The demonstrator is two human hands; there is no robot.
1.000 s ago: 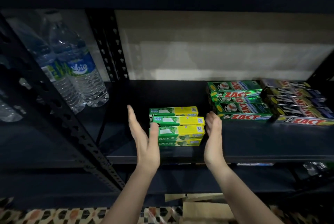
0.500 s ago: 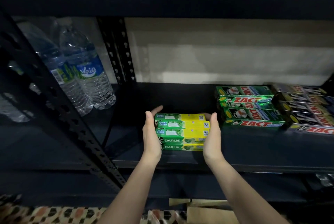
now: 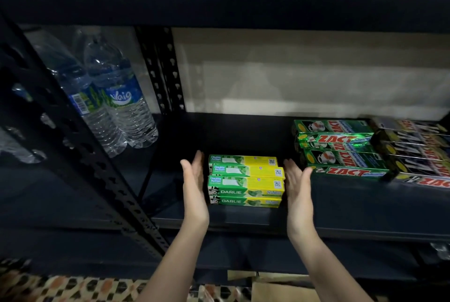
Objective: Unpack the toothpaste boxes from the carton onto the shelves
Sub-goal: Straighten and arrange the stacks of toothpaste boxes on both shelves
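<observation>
A small stack of green and yellow Darlie toothpaste boxes (image 3: 246, 181) lies on the dark shelf (image 3: 353, 206), near its front edge. My left hand (image 3: 194, 187) stands flat and open just off the stack's left end. My right hand (image 3: 298, 189) is open off its right end, a small gap showing on each side. Neither hand holds a box. A corner of the brown carton (image 3: 280, 288) shows below the shelf, between my forearms.
Green Zact toothpaste boxes (image 3: 341, 148) and darker Zact boxes (image 3: 414, 153) are stacked at the right of the shelf. Two water bottles (image 3: 117, 97) stand at the back left behind a black perforated upright (image 3: 92, 162). Another shelf board runs overhead.
Half a second ago both hands pressed against the ends of the Darlie stack. Both have since come off it and opened. The stack stays in place.
</observation>
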